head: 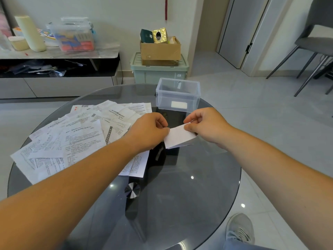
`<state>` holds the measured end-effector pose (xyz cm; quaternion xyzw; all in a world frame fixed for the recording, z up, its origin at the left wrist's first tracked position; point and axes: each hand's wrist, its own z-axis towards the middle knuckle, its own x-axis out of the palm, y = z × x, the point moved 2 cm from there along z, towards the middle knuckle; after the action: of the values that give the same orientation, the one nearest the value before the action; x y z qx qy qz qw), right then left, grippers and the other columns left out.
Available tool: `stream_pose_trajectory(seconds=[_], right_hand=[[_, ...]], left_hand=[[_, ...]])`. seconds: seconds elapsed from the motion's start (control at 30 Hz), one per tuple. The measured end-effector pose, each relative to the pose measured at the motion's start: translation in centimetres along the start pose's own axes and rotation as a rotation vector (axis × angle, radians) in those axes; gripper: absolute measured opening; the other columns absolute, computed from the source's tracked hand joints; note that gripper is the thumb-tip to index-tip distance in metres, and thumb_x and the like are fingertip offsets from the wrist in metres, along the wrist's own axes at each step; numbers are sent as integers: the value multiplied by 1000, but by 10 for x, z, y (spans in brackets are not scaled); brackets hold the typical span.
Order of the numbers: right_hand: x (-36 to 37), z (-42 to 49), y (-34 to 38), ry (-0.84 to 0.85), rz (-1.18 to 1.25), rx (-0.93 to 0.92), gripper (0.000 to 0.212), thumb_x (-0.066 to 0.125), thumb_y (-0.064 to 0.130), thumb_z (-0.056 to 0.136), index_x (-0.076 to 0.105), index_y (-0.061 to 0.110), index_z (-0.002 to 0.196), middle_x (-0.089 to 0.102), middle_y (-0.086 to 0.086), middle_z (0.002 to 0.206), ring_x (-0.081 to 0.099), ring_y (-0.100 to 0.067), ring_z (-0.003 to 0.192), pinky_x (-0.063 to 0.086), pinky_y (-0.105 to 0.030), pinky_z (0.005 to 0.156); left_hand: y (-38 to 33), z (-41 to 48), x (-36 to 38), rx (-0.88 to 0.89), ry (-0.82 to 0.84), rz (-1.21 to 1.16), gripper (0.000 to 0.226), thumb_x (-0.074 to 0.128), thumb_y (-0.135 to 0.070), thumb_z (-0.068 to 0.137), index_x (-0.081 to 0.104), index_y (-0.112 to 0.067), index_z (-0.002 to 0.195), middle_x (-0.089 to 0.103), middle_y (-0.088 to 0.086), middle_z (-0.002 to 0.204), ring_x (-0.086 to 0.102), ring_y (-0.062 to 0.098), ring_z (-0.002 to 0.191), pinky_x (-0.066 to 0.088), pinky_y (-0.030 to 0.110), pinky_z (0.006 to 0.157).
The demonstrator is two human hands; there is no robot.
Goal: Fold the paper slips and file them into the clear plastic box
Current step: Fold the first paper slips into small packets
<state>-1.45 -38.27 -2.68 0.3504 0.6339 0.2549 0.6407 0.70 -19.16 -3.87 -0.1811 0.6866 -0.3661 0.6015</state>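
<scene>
Head view looks down on a round smoked-glass desk [198,186] with both forearms reaching in from 6 o'clock. Just past the desk's centre, toward 12 o'clock, the two hands meet over a folded slip [179,135] of white paper, held a little above the glass with its layered edges showing along the near side. The left hand [149,131] pinches the slip's 9 o'clock end between thumb and curled fingers; the right hand [205,126] pinches its 3 o'clock corner the same way, so both hands are clenched on the one piece. The clear plastic box [178,94] stands at the desk's 12 o'clock edge, lidless and upright, a white label on its near wall; it sits near the hands but apart from them, and what lies inside cannot be made out. A loose spread of unfolded paper slips [81,136], printed and overlapping, covers the desk from 8 to 11 o'clock, and the left forearm crosses above its near corner. A grey shoe [240,230] rests on the tiled floor at 5 o'clock. Beyond the desk, at 12 o'clock, a cardboard box [160,49] sits on a pale green bin [158,73]; a grey chair [315,46] stands at 2 o'clock.
</scene>
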Motion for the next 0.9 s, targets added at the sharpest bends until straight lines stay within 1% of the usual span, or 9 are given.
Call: stream_pose_trajectory(seconds=[0.07,0.13,0.27,0.33,0.43,0.53,0.7,0.83,0.9], right_hand=[[5,0,1,-14,-44,-13,18,77,13,85,68,27,77,69,-2,84,64,-17,76,46,-23,62],[10,-1,0,-25,-154,-36,17,76,16,85,66,28,76,66,5,82,62,-14,75,43,-22,59],[13,-3,-3,-46,-330,-85,9,74,22,86,67,26,83,66,7,87,62,-15,83,50,-29,70],[13,-2,-4,-54,-351,-102,9,73,21,87,67,26,84,65,6,88,62,-17,85,50,-30,71],[15,-3,-6,-65,-373,-124,9,70,22,90,64,27,86,66,5,93,61,-18,88,52,-32,75],[17,-4,-7,-67,-406,-141,8,67,23,92,63,28,87,66,5,98,61,-19,91,53,-35,76],[13,-6,-5,-103,-384,-164,8,63,21,93,68,25,89,68,5,102,58,-17,94,47,-31,75],[11,-8,-4,-107,-354,-159,10,61,19,94,70,23,90,70,4,102,57,-15,91,41,-28,73],[11,-10,-3,-104,-352,-169,10,62,19,94,68,25,89,69,5,101,56,-13,85,40,-26,68]], left_hand=[[3,1,1,4,50,58,8,67,-28,92,66,-31,100,67,-11,102,62,10,91,55,30,82],[5,2,2,12,68,90,11,70,-26,90,67,-30,100,67,-10,104,62,10,92,54,28,82],[6,2,7,40,68,130,16,74,-26,88,69,-29,103,65,-9,102,59,5,86,46,15,70],[6,2,10,55,68,152,19,74,-27,89,69,-29,107,62,-9,102,58,6,85,43,11,67],[6,1,12,65,60,159,19,73,-26,90,68,-28,109,62,-8,104,60,10,89,44,15,71],[7,2,14,62,48,150,17,72,-28,90,66,-28,107,64,-7,106,60,9,88,47,17,75],[7,2,10,48,-2,61,11,69,-30,91,64,-28,101,65,-10,100,60,8,80,46,15,66],[7,1,6,37,-37,-9,11,69,-30,91,66,-27,101,66,-8,99,61,8,86,45,17,69],[7,1,5,31,-38,-12,12,70,-31,91,66,-27,101,67,-8,100,61,8,89,44,17,70]])
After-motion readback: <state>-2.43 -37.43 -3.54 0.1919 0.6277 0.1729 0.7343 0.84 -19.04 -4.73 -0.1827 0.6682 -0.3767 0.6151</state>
